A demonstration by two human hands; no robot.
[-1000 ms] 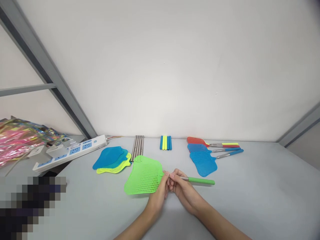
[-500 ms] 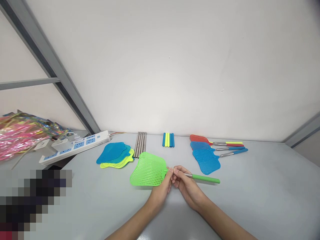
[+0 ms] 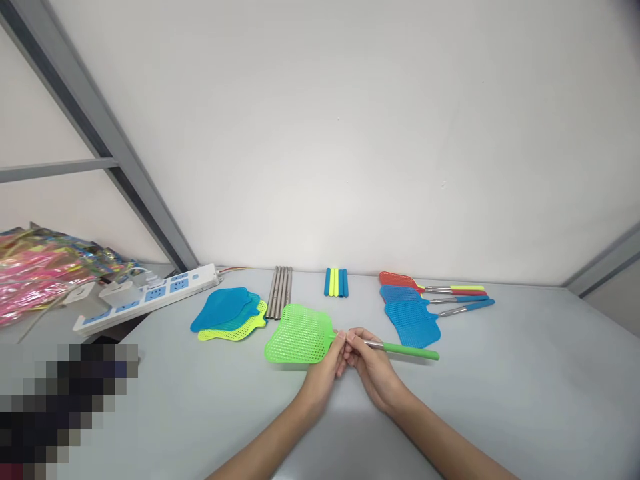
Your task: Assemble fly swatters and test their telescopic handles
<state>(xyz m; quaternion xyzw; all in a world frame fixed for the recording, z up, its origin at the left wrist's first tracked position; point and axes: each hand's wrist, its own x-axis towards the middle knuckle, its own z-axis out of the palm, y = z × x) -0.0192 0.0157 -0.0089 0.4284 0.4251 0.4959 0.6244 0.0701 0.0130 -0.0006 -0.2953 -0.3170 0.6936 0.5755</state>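
Note:
Both of my hands are closed on a green fly swatter [image 3: 300,335] held above the grey table. My left hand [image 3: 327,363] pinches the neck just below the perforated head. Right beside it, my right hand [image 3: 369,360] grips the metal rod, whose green handle sleeve [image 3: 410,351] sticks out to the right. The fingers hide the joint between head and rod. Behind lie loose swatter heads [image 3: 227,313] in blue and yellow, a row of metal rods [image 3: 280,293], and blue and yellow handle sleeves [image 3: 336,283]. Several whole fly swatters [image 3: 413,323] in red and blue lie to the right.
A white power strip [image 3: 150,299] with plugged-in adapters lies at the left, next to a pile of shiny pink plastic packages [image 3: 45,273]. A white wall [image 3: 330,147] rises behind the table [image 3: 525,387]. A pixelated dark patch covers the lower left.
The green swatter's head has tilted slightly and shifted a little right, its lower edge rising. My hands keep their hold close together. The whole view has shifted slightly.

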